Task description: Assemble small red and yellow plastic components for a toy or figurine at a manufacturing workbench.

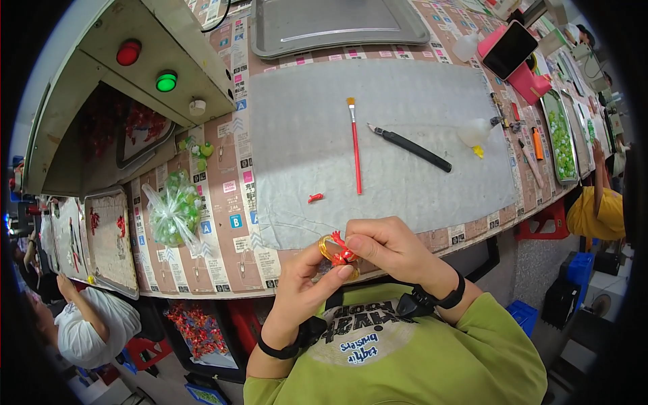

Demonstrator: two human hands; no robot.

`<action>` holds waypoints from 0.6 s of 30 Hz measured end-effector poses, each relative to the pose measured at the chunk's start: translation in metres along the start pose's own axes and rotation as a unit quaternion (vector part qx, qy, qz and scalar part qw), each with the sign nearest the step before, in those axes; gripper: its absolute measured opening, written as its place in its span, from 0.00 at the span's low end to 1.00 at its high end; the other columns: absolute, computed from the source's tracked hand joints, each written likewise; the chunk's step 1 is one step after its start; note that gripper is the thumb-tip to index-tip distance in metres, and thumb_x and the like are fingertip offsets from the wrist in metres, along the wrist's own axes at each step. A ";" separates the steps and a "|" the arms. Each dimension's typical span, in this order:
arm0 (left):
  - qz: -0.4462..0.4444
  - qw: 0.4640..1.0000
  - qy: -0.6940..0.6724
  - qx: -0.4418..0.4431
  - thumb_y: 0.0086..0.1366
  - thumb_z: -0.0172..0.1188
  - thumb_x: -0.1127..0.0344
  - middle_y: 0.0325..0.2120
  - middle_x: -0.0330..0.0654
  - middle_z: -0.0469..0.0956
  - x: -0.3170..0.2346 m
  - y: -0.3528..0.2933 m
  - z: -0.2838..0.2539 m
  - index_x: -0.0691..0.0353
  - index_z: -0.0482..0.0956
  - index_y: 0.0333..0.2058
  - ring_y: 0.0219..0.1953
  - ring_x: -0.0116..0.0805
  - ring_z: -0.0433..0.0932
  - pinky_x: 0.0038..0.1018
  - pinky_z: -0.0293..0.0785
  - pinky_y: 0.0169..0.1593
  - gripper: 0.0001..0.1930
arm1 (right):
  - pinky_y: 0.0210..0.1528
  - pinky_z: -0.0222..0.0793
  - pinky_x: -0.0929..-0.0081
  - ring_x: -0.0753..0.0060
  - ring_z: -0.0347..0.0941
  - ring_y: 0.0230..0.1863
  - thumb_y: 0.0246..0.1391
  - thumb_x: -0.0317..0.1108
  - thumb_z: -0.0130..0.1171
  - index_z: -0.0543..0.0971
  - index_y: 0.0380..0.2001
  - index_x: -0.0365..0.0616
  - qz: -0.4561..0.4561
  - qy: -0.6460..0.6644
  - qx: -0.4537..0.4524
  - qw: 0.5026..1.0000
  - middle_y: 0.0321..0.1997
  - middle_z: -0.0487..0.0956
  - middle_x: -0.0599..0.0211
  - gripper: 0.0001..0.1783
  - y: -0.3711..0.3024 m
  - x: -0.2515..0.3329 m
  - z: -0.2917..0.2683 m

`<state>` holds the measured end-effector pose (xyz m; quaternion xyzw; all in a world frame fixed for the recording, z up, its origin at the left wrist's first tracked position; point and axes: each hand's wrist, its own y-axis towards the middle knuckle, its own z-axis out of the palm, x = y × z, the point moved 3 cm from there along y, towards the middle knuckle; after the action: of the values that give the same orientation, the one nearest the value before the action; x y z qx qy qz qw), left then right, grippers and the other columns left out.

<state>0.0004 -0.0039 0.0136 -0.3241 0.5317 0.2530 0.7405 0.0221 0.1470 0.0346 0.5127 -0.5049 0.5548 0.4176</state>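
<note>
A small glossy red and gold figure (343,256) is between my two hands, close to my chest at the table's front edge. Its left side is in my left hand (304,282), with thumb and fingers closed round it. The fingers of my right hand (386,244) pinch it from the right and above, so part of it is hidden. On the grey mat (290,135) beyond lie a red-handled paintbrush (356,152), a black pen-shaped tool (415,150) with a pointed tip, and a tiny red piece (315,198).
At left stand a machine housing (128,81) with red and green lamps and a tied plastic bag (174,212) of green pieces. A metal tray (341,44) is at the back. A phone (511,50) leans on a pink holder (530,83) at right. Co-workers sit on both sides.
</note>
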 end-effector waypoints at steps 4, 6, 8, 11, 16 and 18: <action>-0.029 0.992 -0.120 0.034 0.59 0.56 0.70 0.35 0.37 0.73 0.002 -0.002 0.003 0.67 0.72 0.40 0.38 0.24 0.71 0.21 0.67 0.43 0.10 | 0.22 0.59 0.79 0.80 0.61 0.18 0.58 0.40 0.45 0.70 0.23 0.39 0.003 0.021 0.026 0.999 0.16 0.68 0.68 0.17 0.000 -0.003 -0.001; -0.022 0.989 -0.138 0.043 0.59 0.55 0.71 0.35 0.37 0.73 0.003 -0.002 0.003 0.67 0.72 0.40 0.38 0.24 0.71 0.21 0.67 0.43 0.11 | 0.23 0.59 0.79 0.79 0.61 0.19 0.58 0.40 0.45 0.70 0.23 0.39 -0.004 0.031 0.029 0.999 0.16 0.67 0.68 0.17 0.001 -0.006 -0.001; -0.015 0.986 -0.156 0.052 0.59 0.54 0.71 0.35 0.37 0.73 0.004 -0.001 0.004 0.66 0.72 0.41 0.39 0.24 0.71 0.22 0.68 0.44 0.11 | 0.23 0.58 0.79 0.80 0.60 0.19 0.59 0.41 0.44 0.69 0.23 0.40 -0.007 0.029 0.035 0.999 0.16 0.67 0.69 0.17 0.001 -0.009 -0.001; -0.008 0.985 -0.162 0.052 0.60 0.54 0.71 0.35 0.37 0.73 0.005 -0.002 0.005 0.67 0.71 0.41 0.39 0.25 0.71 0.22 0.68 0.44 0.11 | 0.23 0.58 0.79 0.80 0.59 0.19 0.59 0.41 0.44 0.68 0.23 0.40 -0.001 0.062 0.038 0.997 0.15 0.65 0.69 0.17 0.001 -0.008 0.000; -0.006 0.992 -0.123 0.034 0.59 0.54 0.71 0.34 0.38 0.74 0.003 -0.002 0.008 0.66 0.72 0.39 0.37 0.25 0.72 0.22 0.68 0.42 0.09 | 0.22 0.57 0.77 0.78 0.59 0.19 0.58 0.43 0.45 0.69 0.23 0.40 0.006 0.059 0.052 0.997 0.15 0.65 0.69 0.17 0.000 -0.011 -0.004; 0.017 1.000 -0.013 0.010 0.59 0.55 0.70 0.33 0.39 0.74 0.000 -0.005 0.009 0.66 0.71 0.38 0.36 0.27 0.73 0.22 0.68 0.40 0.09 | 0.23 0.57 0.77 0.76 0.60 0.19 0.57 0.43 0.47 0.69 0.22 0.40 0.019 0.044 0.053 0.997 0.16 0.66 0.68 0.17 0.001 -0.009 -0.007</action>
<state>0.0096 -0.0008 0.0163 -0.3041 0.5300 0.2645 0.7461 0.0210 0.1539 0.0256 0.4997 -0.4653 0.6109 0.4008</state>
